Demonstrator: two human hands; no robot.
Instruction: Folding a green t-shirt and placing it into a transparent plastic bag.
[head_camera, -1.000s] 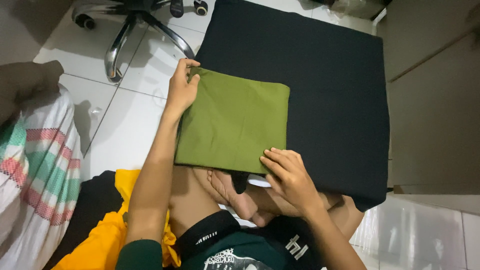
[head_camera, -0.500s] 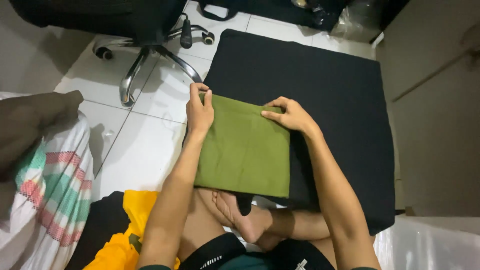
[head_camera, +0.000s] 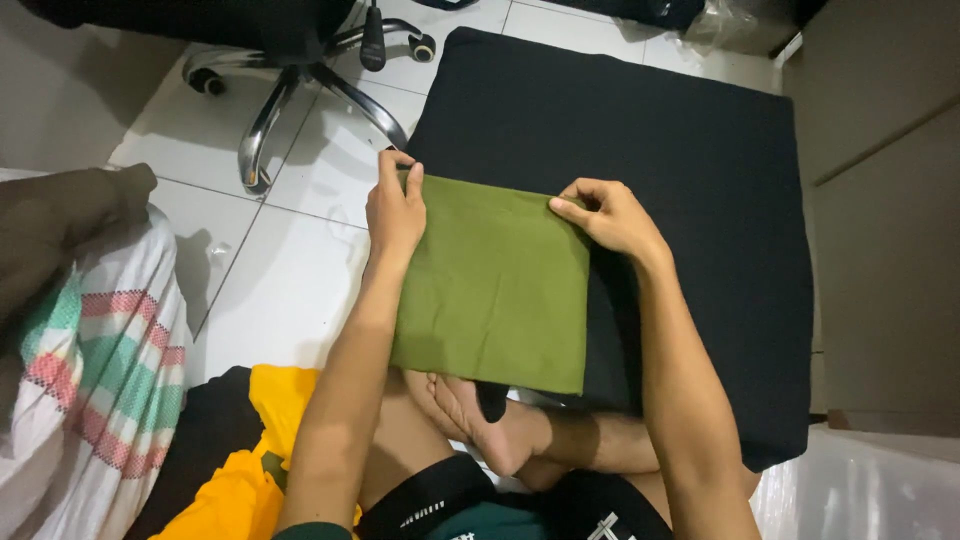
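The folded green cloth (head_camera: 490, 285) is an olive-green rectangle, folded flat, with straight edges and square corners. Its surface is smooth and matte, with faint creases only; no print or seam shows. The near edge overhangs the front of the black cushion (head_camera: 680, 160) and lies above the person's bare foot (head_camera: 480, 420). The rest of the cloth lies flat on the cushion, toward its 8 o'clock portion.

Left hand (head_camera: 395, 210): positioned at the cloth's far-left corner, at 11 o'clock of the cloth. The fingers are held close together and curl over the corner, with the fingertips on the far edge. Whether the thumb is under the fabric cannot be told.

Right hand (head_camera: 610, 215): positioned at the far-right corner, at 1 o'clock of the cloth. The fingers are bent and held together, and the fingertips touch the top edge at the corner. A firm pinch cannot be confirmed.

The black cushion is a large, dark square pad lying on the white tiled floor (head_camera: 290, 290).

Surroundings: an office chair base (head_camera: 300, 70) with chrome legs stands at 11 o'clock of the cushion. A yellow garment (head_camera: 240, 480) lies at 7 o'clock of the cloth, beside the left forearm. A striped white, red and green fabric (head_camera: 90, 380) lies at the left edge of the view.
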